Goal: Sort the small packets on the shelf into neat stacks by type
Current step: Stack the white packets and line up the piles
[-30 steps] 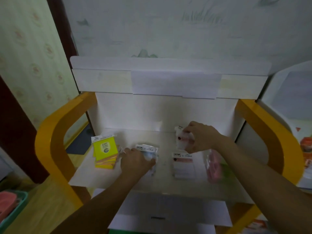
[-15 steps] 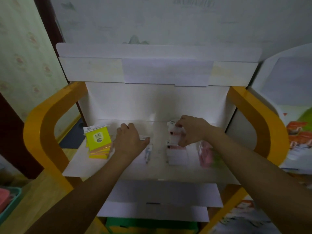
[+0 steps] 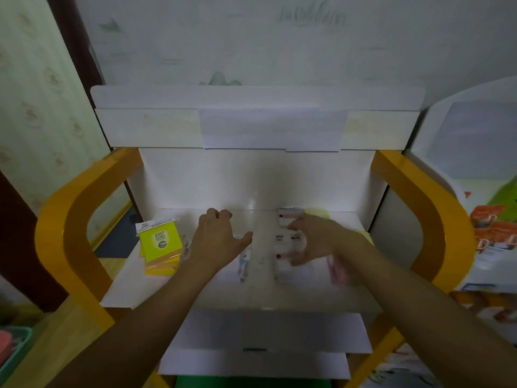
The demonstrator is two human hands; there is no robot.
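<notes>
**Two hands over a shelf of packets**

Two forearms are seen reaching up from the near edge onto the white shelf (image 3: 156, 287), which is framed by orange side rails (image 3: 58, 228). A clear pen packet (image 3: 244, 261) lies under and just right of the left hand (image 3: 216, 242); whether it is gripped cannot be told, since the fingers are curled over at the knuckles. The right hand (image 3: 313, 242) is blurred, with fingers spread and resting on the white packets with red dots (image 3: 285, 253). A pink packet (image 3: 338, 271) is partly hidden beneath the right wrist. To the left, a stack of yellow packets (image 3: 159, 247) is set apart. Farther back, another white packet (image 3: 289, 218) lies beside a pale yellow one (image 3: 316, 212).
</notes>
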